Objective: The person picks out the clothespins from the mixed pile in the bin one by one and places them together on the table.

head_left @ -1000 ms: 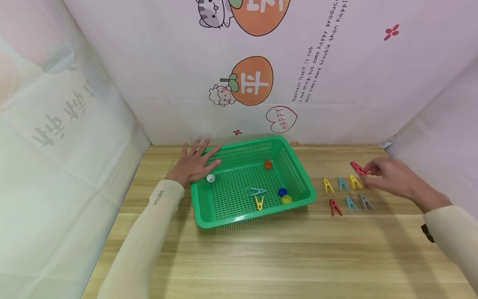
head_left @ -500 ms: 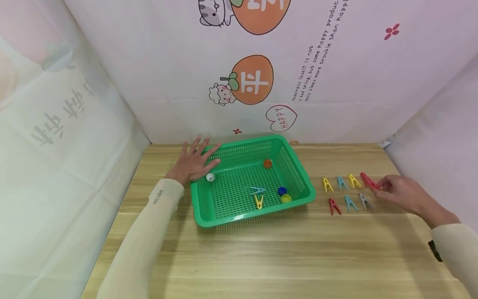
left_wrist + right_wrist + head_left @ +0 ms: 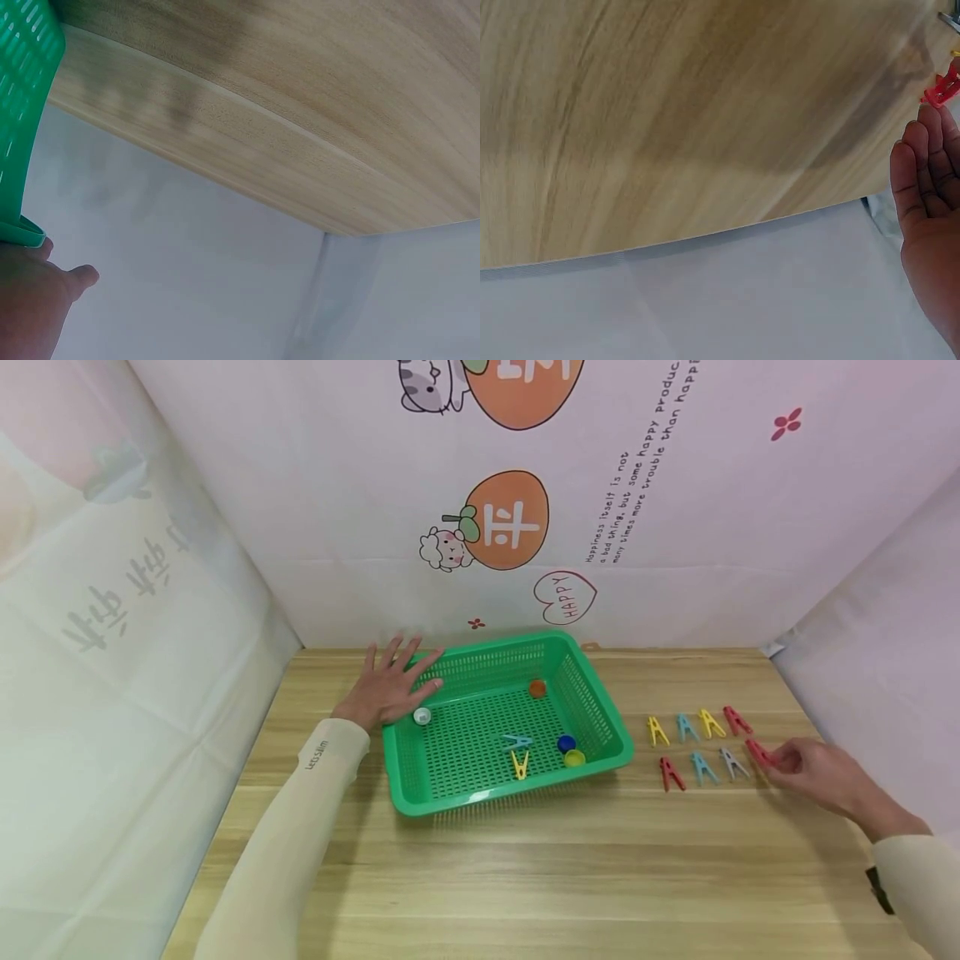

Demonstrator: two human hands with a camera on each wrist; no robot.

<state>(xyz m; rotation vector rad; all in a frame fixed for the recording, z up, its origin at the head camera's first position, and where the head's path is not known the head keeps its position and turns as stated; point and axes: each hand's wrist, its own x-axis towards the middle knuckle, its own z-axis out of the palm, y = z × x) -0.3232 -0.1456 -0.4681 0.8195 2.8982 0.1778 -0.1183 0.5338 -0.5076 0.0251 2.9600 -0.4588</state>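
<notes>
In the head view my left hand [image 3: 390, 692] lies with spread, straight fingers over the left rim of a green plastic basket [image 3: 510, 793]. The left wrist view shows only part of that hand below the basket wall. My right hand [image 3: 825, 778] pinches a red clothespin [image 3: 759, 752] between thumb and fingertips, low at the right end of the clothespin rows; the right wrist view has it at the edge. Just beyond it lies another red clothespin [image 3: 737, 720]. Close by on the left are a grey clothespin [image 3: 733, 763] and a yellow clothespin [image 3: 711, 723].
More clothespins lie in two rows: yellow [image 3: 657, 732], blue [image 3: 687, 727], red [image 3: 672, 774] and blue [image 3: 703, 768]. Inside the basket are a blue clothespin [image 3: 517, 742], a yellow clothespin [image 3: 521, 765] and several round caps, one white [image 3: 422, 717]. Printed cloth walls [image 3: 360, 602] border the wooden table [image 3: 525, 885].
My right hand has moved right and toward me. One red clothespin now lies at the end of the far row, while another is in my fingers. The left hand has stayed put.
</notes>
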